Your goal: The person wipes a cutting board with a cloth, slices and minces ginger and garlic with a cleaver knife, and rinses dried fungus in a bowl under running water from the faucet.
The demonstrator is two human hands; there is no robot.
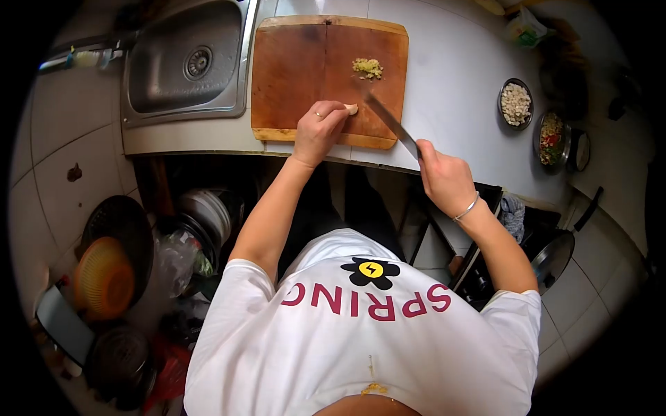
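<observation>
A wooden cutting board (288,76) lies on the white counter. My left hand (321,130), with a ring on one finger, is over the board's near edge and pinches a small pale clove (352,109). In my right hand (445,177) is the handle of a knife (392,123); its blade slants up and left over the board's right part, with the tip just right of the clove and not touching it. A small heap of chopped yellowish pieces (368,68) sits at the board's upper right.
A steel sink (163,69) adjoins the board on the left. At the right of the counter stand a bowl of white cubes (515,104) and a bowl of mixed chopped food (552,141). A pan (553,256) is at the lower right.
</observation>
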